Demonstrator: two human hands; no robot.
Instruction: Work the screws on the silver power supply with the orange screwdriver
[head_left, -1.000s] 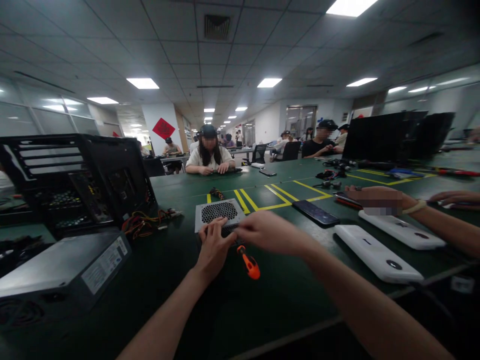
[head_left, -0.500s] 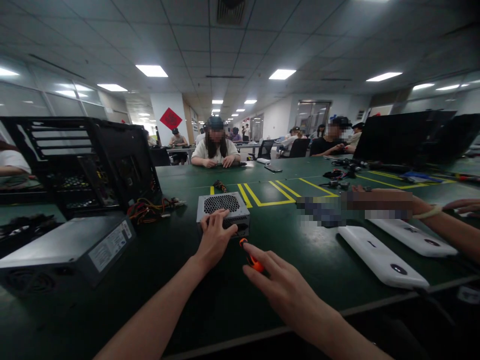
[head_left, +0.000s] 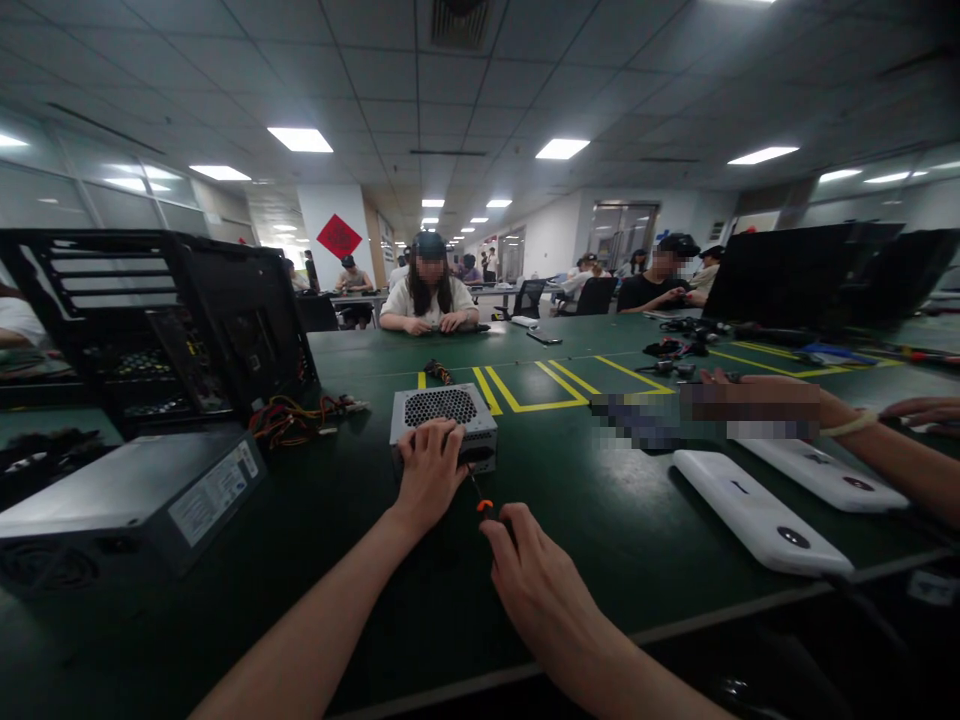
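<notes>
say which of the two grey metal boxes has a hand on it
The honeycomb-grilled box at centre, under the left hand. The labelled box, in front of the black case, is untouched.

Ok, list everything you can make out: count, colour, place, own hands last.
Table: one, green, across the foreground
Perforated box: one, grey, centre
Screwdriver: one, orange and black, by the perforated box
Labelled box: one, grey, near left
Computer case: one, black, left
Cables: several bundles, mixed colours, spread about
Slabs: two, white, near right
Blurred object: one, dark, right of centre
Screens: two, black, far right
Tape lines: several, yellow, mid-table
Diamond sign: one, red, background
Ceiling lights: many, white, overhead
Co-workers: several, mixed clothing, around
Left hand: one, on the perforated box
Right hand: one, on the screwdriver
</notes>
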